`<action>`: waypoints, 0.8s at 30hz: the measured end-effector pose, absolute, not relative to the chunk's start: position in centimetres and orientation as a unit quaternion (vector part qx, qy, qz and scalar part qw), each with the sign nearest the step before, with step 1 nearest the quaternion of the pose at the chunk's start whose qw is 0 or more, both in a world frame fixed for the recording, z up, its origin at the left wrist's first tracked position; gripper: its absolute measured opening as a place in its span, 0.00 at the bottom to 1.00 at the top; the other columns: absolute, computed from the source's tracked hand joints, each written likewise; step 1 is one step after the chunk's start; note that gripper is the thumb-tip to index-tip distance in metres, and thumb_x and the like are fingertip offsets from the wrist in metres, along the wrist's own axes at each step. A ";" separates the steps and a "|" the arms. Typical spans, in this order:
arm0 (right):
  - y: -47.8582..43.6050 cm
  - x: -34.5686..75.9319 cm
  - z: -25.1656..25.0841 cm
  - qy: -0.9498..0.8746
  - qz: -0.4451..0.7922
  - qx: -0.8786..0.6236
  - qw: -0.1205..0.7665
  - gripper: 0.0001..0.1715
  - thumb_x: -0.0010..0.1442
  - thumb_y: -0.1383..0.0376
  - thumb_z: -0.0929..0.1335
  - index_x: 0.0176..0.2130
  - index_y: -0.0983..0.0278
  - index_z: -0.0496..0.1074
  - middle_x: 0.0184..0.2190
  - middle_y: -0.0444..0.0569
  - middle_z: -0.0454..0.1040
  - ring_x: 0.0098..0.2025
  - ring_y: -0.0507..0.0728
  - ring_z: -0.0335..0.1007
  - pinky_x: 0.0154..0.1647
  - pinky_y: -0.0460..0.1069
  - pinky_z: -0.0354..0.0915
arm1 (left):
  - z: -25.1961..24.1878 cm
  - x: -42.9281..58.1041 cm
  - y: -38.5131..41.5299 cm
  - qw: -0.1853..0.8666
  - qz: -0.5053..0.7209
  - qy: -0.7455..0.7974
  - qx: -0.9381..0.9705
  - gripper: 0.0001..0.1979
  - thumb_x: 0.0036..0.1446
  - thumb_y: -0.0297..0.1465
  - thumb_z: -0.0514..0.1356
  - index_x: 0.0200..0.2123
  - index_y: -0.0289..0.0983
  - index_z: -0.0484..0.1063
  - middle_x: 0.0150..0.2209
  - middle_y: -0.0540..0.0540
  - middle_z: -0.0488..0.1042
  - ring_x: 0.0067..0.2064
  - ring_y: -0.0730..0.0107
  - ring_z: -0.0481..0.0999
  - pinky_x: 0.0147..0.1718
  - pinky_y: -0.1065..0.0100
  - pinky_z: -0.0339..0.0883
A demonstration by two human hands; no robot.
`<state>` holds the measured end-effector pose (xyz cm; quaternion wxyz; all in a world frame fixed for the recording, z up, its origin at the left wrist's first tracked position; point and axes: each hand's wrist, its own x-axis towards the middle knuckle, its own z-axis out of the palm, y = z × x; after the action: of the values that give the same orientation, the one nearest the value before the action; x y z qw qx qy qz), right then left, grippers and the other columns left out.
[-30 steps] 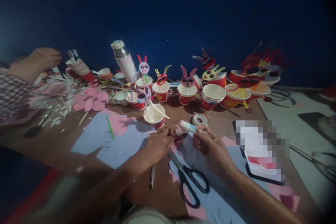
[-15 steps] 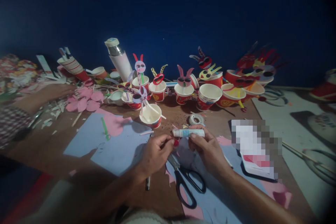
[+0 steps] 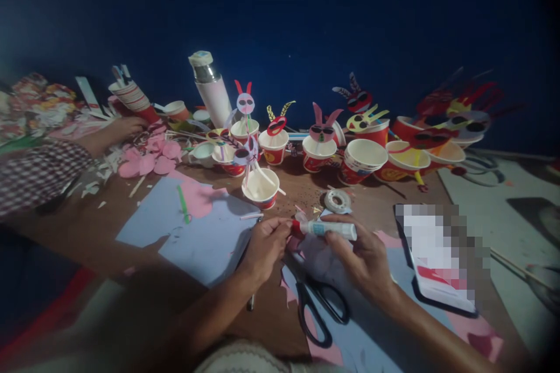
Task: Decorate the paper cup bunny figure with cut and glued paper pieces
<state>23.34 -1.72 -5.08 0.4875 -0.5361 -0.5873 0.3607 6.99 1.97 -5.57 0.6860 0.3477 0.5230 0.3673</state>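
My left hand (image 3: 268, 249) is closed, its thumb and fingers pinching a small red piece (image 3: 296, 229). Whether that piece is paper or a cap I cannot tell. A white glue tube (image 3: 331, 229) with a blue label lies sideways in my right hand (image 3: 365, 253), its narrow end pointing left. That end meets or nearly meets the red piece. Black-handled scissors (image 3: 318, 309) rest below my hands on blue and pink paper. A roll of tape (image 3: 337, 200) sits just beyond the glue tube.
Red paper cups (image 3: 261, 189) with paper animal faces stand in a row behind. A flask (image 3: 213, 93) leans at the back. On the right lies a phone (image 3: 441, 268), partly blurred out. Another person's arm (image 3: 52, 169) reaches in from the left, near pink paper petals (image 3: 149, 158).
The glue tube's tip has come up against the red piece, which was below it before. The view has shifted slightly, and the other person's arm reaches further in.
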 end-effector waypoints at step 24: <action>-1.2 23.7 -6.4 -0.792 0.084 -0.469 0.382 0.13 0.60 0.65 0.62 0.46 0.63 0.64 0.37 0.52 0.74 0.37 0.56 0.73 0.35 0.49 0.68 | -5.7 6.9 1.1 0.731 0.365 0.452 0.358 0.17 0.51 0.39 0.58 0.39 0.32 0.73 0.16 0.58 0.52 0.15 0.85 0.46 0.14 0.76 0.38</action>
<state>23.66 -1.21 -6.44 0.3816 -0.4691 -0.7920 0.0840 6.91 1.10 -5.66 0.7307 0.3577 0.4525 0.3652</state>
